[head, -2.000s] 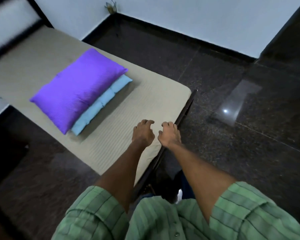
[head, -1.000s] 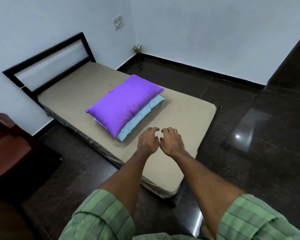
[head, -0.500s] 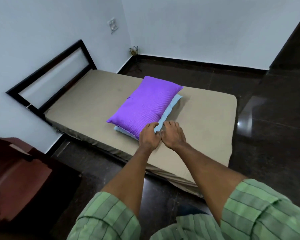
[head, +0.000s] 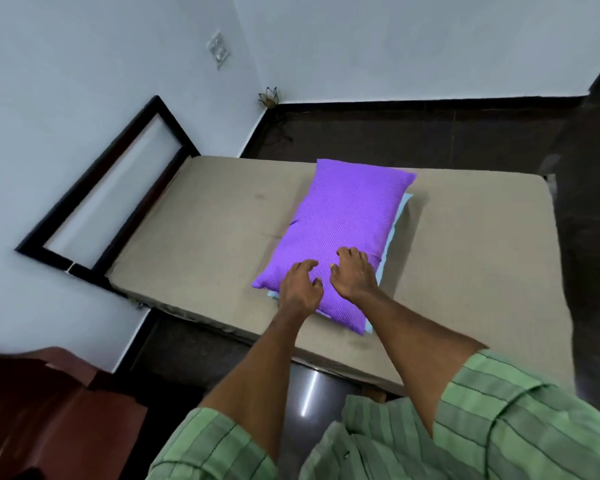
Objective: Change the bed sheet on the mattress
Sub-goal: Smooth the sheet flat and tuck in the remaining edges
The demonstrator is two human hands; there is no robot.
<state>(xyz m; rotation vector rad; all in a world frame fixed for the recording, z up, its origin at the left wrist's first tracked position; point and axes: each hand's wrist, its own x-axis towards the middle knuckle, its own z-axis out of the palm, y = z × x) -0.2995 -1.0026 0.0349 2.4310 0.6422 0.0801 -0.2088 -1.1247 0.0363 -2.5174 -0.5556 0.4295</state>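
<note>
There, both hands were out over the near end of the purple pillow [head: 347, 230]. The left hand [head: 300, 285] had its fingers bent and spread, the tips down on the purple cover; the right hand [head: 354, 277] was just beside it, fingers likewise curled, their tips pressing into the cloth. Whether either hand had actually gathered any fabric I could not tell; neither had closed round anything I could see. The two hands were near each other but not touching, bare forearms running back to green striped sleeves [head: 520, 420].

The purple pillow lay on a pale blue pillow [head: 397, 223], which showed only as a strip along the right side and at the near corners. Both sat about the middle of the mattress [head: 205, 230], which wore a tan bed sheet [head: 465, 254] pulled flat across it. A dark headboard [head: 97, 199] stood at the left end against the white wall [head: 66, 81], with a switch plate [head: 218, 50] higher up. A small lotus-shaped holder [head: 267, 97] sat in the corner on the dark floor [head: 413, 133], and reddish-brown wooden furniture [head: 49, 410] stood nearest me on the left.
</note>
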